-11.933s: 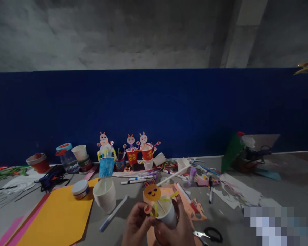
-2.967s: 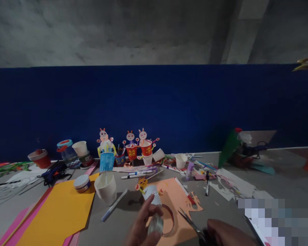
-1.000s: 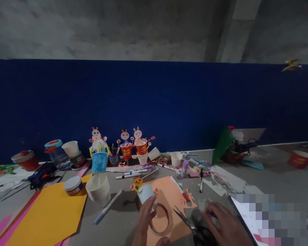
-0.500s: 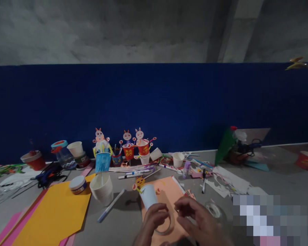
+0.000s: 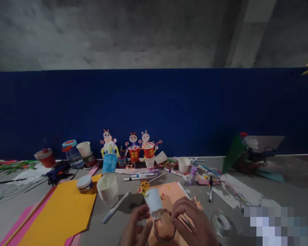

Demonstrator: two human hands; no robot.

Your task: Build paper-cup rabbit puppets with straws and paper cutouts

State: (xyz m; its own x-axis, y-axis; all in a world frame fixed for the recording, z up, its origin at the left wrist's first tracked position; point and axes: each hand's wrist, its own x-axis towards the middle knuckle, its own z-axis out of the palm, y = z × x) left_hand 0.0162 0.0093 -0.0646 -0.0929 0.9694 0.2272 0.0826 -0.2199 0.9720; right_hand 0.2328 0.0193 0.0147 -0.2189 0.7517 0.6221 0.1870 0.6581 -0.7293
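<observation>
White paper cup is sitting tilted at 1 o'clock from the left hand, whose fingers are standing apart, grasping nothing; I cannot tell whether the right hand's fingers are pinching anything. Steadying the cup without squeezing is probably working best.

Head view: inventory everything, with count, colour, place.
puppet cup: 1, white, front centre
craft sheet: 1, peach, front centre
tape ring: 1, brown, on craft sheet
scissors: 1, grey blades, over craft sheet
tape roll: 1, clear, front right
cup stack: 1, white, left
painted cup: 1, blue, above cup stack
card: 1, yellow, front left
lidded jar: 1, white lid, on card
rabbit cups: 2, red, back
glue stick: 1, purple, centre right
markers: several, mixed, back centre
table: 1, grey, below
partition: 1, blue, behind
wall: 1, grey, top
left hand: 1, beside puppet cup
right hand: 1, beside puppet cup
</observation>
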